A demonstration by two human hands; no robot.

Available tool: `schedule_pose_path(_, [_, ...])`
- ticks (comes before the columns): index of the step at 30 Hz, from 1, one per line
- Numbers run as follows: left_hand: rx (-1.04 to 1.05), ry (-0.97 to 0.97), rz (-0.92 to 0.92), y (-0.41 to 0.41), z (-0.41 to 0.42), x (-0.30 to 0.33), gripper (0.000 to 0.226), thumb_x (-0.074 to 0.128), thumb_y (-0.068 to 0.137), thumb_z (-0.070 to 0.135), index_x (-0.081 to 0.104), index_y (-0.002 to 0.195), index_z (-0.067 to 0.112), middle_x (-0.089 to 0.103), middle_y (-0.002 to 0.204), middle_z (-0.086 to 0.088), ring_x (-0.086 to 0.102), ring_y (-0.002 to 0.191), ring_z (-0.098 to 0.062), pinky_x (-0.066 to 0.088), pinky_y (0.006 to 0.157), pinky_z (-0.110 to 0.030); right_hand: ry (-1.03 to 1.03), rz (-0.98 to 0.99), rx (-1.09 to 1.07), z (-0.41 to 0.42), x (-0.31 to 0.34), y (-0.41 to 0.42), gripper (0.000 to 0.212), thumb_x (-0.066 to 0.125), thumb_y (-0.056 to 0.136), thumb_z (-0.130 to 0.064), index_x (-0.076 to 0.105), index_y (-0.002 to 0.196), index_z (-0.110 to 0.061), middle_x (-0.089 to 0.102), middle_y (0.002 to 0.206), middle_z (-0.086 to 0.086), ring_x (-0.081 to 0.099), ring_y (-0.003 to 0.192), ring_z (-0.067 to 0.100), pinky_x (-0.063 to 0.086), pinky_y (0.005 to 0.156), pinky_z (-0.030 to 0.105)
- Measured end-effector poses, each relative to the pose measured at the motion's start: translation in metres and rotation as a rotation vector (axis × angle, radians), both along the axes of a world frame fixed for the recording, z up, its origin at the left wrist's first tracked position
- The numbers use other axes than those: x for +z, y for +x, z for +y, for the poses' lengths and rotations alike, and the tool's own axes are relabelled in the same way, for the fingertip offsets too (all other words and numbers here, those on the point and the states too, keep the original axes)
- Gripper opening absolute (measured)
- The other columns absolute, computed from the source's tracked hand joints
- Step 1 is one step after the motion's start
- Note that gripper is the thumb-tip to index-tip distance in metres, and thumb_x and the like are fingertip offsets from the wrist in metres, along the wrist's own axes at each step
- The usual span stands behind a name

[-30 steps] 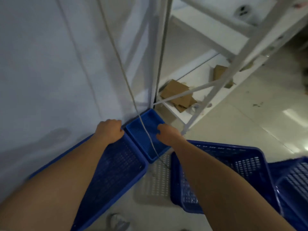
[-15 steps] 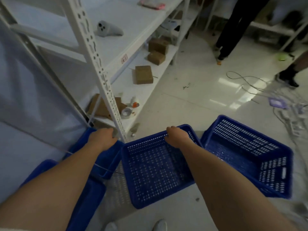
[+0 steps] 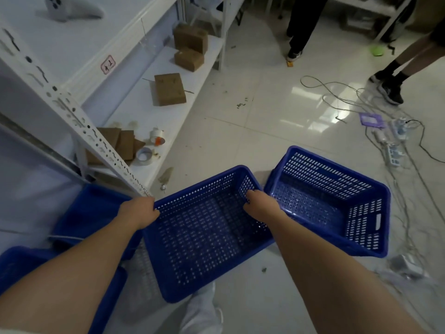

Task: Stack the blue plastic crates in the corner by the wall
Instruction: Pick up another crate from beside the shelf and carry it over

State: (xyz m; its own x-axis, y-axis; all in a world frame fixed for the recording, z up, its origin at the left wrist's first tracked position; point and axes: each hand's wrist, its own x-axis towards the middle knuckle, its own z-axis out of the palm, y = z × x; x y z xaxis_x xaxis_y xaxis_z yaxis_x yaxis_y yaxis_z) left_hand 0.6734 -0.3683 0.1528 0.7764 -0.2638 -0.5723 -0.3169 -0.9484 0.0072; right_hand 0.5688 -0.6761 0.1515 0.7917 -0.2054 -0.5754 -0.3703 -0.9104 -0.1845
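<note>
A blue perforated plastic crate (image 3: pixel 204 237) sits on the floor in front of me. My left hand (image 3: pixel 138 212) grips its far left rim corner. My right hand (image 3: pixel 260 203) grips its right rim, fingers curled over the edge. A second blue crate (image 3: pixel 337 201) stands tilted just to the right, touching the first. Two more blue crates lie on the left by the white wall: one (image 3: pixel 91 213) under the shelf post, another (image 3: pixel 14 261) at the lower left, partly hidden by my left arm.
A white metal shelf rack (image 3: pixel 79 116) stands at the left with cardboard boxes (image 3: pixel 169 92) and tape rolls (image 3: pixel 144 155). Cables and a power strip (image 3: pixel 395 155) trail over the tiled floor at right. Two people's legs (image 3: pixel 301 25) stand at the back. My white shoe (image 3: pixel 202 312) is below.
My view has swung from the wall corner to the right. Both hands left the crate in the corner and now hold the crate in front of me.
</note>
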Motion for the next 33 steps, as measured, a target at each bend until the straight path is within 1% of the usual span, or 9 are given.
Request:
schedule_pose_path(4, [-0.033, 0.013, 0.001, 0.023, -0.028, -0.007, 0.026, 0.042, 0.094, 0.039, 0.055, 0.099, 0.016, 0.063, 0.105, -0.005, 0.054, 0.084, -0.019, 0.039, 0.059, -0.029, 0.039, -0.009, -0.104, -0.025, -0.006, 0.012, 0.011, 0.043, 0.094, -0.023, 0.038, 0.090, -0.013, 0.035, 0.074, -0.001, 0.043, 0.078, 0.025, 0.037, 0.065, 0.035])
schedule_pose_path(8, [-0.087, -0.006, 0.004, 0.049, -0.074, -0.006, 0.035, 0.039, 0.094, 0.038, 0.056, 0.110, 0.012, 0.064, 0.113, -0.011, 0.060, 0.096, -0.025, 0.050, 0.081, -0.034, 0.030, 0.004, -0.178, -0.059, -0.004, 0.015, 0.012, 0.044, 0.095, -0.025, 0.041, 0.092, -0.014, 0.045, 0.089, 0.007, 0.046, 0.077, 0.028, 0.040, 0.066, 0.038])
schedule_pose_path(12, [-0.163, -0.005, 0.008, 0.066, -0.125, -0.005, 0.047, 0.038, 0.095, 0.038, 0.048, 0.134, 0.013, 0.056, 0.131, -0.013, 0.060, 0.104, -0.026, 0.048, 0.082, -0.034, 0.037, -0.015, -0.306, -0.098, -0.002, 0.008, 0.021, 0.045, 0.094, -0.026, 0.052, 0.104, -0.010, 0.056, 0.106, 0.015, 0.052, 0.085, 0.030, 0.045, 0.076, 0.041])
schedule_pose_path(14, [-0.224, 0.002, -0.016, 0.071, -0.153, -0.006, 0.046, 0.038, 0.094, 0.038, 0.051, 0.130, 0.013, 0.058, 0.127, -0.011, 0.059, 0.103, -0.025, 0.047, 0.080, -0.033, 0.041, -0.029, -0.363, -0.119, -0.002, 0.000, 0.023, 0.044, 0.095, -0.026, 0.056, 0.105, -0.010, 0.058, 0.113, 0.015, 0.052, 0.087, 0.029, 0.044, 0.076, 0.039])
schedule_pose_path(18, [-0.321, 0.000, -0.002, 0.071, -0.212, -0.007, 0.039, 0.039, 0.092, 0.041, 0.055, 0.118, 0.015, 0.064, 0.114, -0.008, 0.061, 0.093, -0.023, 0.052, 0.082, -0.036, 0.016, 0.003, -0.458, -0.169, -0.004, -0.030, 0.016, 0.046, 0.093, -0.025, 0.051, 0.096, -0.010, 0.053, 0.103, 0.013, 0.055, 0.091, 0.031, 0.039, 0.073, 0.036])
schedule_pose_path(22, [-0.404, 0.017, 0.007, 0.059, -0.279, -0.016, 0.037, 0.040, 0.092, 0.039, 0.057, 0.115, 0.014, 0.064, 0.110, -0.007, 0.059, 0.087, -0.021, 0.045, 0.069, -0.030, 0.016, 0.017, -0.586, -0.229, -0.010, -0.077, 0.018, 0.047, 0.092, -0.027, 0.050, 0.097, -0.010, 0.056, 0.104, 0.012, 0.055, 0.089, 0.030, 0.039, 0.071, 0.034])
schedule_pose_path(26, [-0.452, 0.026, -0.017, 0.038, -0.355, -0.025, 0.036, 0.040, 0.092, 0.038, 0.056, 0.115, 0.016, 0.065, 0.109, -0.007, 0.056, 0.083, -0.021, 0.042, 0.067, -0.030, 0.028, 0.023, -0.643, -0.296, -0.022, -0.126, 0.015, 0.048, 0.093, -0.026, 0.047, 0.093, -0.011, 0.059, 0.107, 0.015, 0.058, 0.096, 0.033, 0.040, 0.072, 0.036])
schedule_pose_path(30, [-0.471, 0.028, -0.006, 0.013, -0.429, -0.037, 0.034, 0.041, 0.092, 0.036, 0.057, 0.114, 0.015, 0.064, 0.108, -0.007, 0.059, 0.090, -0.023, 0.041, 0.068, -0.030, 0.032, 0.047, -0.691, -0.361, -0.034, -0.170, 0.031, 0.049, 0.092, -0.031, 0.054, 0.111, -0.007, 0.060, 0.120, 0.015, 0.058, 0.102, 0.033, 0.043, 0.077, 0.037])
schedule_pose_path(33, [-0.468, 0.025, 0.015, -0.003, -0.485, -0.044, 0.038, 0.040, 0.094, 0.036, 0.055, 0.117, 0.011, 0.062, 0.117, -0.011, 0.059, 0.100, -0.026, 0.046, 0.075, -0.032, 0.025, 0.050, -0.750, -0.411, -0.043, -0.199, 0.028, 0.049, 0.090, -0.028, 0.055, 0.108, -0.007, 0.060, 0.117, 0.015, 0.059, 0.098, 0.031, 0.041, 0.073, 0.034])
